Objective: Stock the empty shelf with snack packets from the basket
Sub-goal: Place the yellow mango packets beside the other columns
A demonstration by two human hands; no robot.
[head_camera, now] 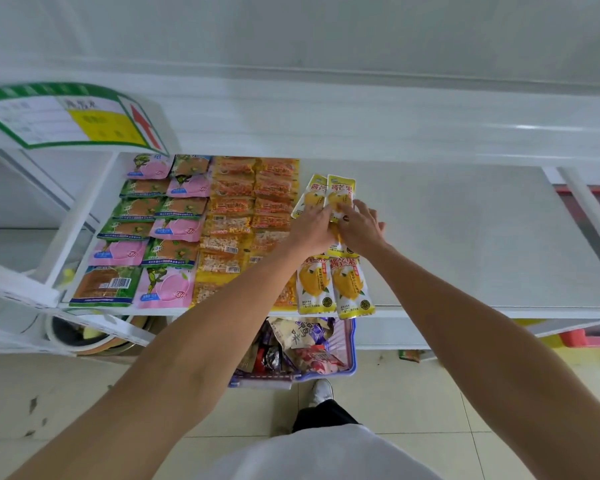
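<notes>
Packets fill the left end of the shelf (pixel 464 237) in tidy columns: green and pink packets (pixel 153 237) nearest the left edge, then orange and yellow nut packets (pixel 243 216) beside them. Next comes a new column of yellow mango packets (pixel 334 285), two of them lying side by side at the front edge, their long axes running front to back. Both hands meet just behind that pair, toward the back of the shelf. The left hand (pixel 310 228) lies flat with its fingers pressing the left packet of a second mango pair (pixel 329 192), and the right hand (pixel 359 225) touches the right one, fingers spread. The hands are together, side by side, neither clearly closed round a packet; they look to be smoothing or nudging the pair into line.

The packets lie straight ahead of the hands, lengthwise away from the person, so the coming move is likely a short push toward the back edge. Right of the column the shelf is bare. The basket (pixel 347 344), with mixed packets in it, sits on the floor below the front edge.
</notes>
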